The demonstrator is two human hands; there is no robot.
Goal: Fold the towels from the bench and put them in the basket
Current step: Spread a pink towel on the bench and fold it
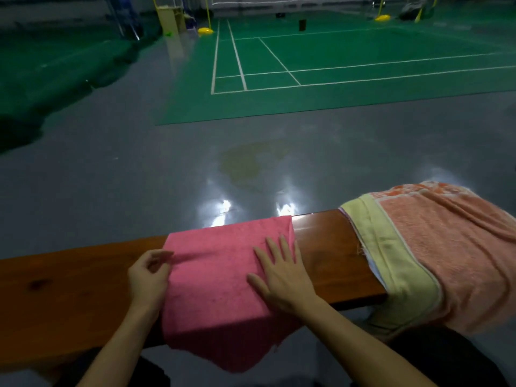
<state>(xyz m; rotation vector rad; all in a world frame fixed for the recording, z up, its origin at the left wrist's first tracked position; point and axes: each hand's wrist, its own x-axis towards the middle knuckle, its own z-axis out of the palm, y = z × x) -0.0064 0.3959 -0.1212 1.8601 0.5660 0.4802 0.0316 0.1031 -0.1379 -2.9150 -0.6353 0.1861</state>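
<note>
Green badminton court (pixel 363 60) with white lines, far; glossy grey floor (pixel 111 177) between. Long brown wooden surface (pixel 69 297), near. Salmon and pale-yellow towel pile (pixel 446 261), right end. Pink terry towel (pixel 220 275), centre, draped over near edge. Right hand (pixel 282 277) flat, fingers spread, on it; left hand (pixel 149 275) pinching its left edge.

Pink towel (pixel 217 277) lies draped across the wooden bench (pixel 69 289), peach (pixel 460 247) and yellow (pixel 391 247) towels beside.

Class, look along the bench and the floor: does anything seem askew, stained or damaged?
Yes. A yellowish stain marks the grey floor beyond the bench, and the pink towel hangs unevenly over the near edge, its hem ragged.
</note>
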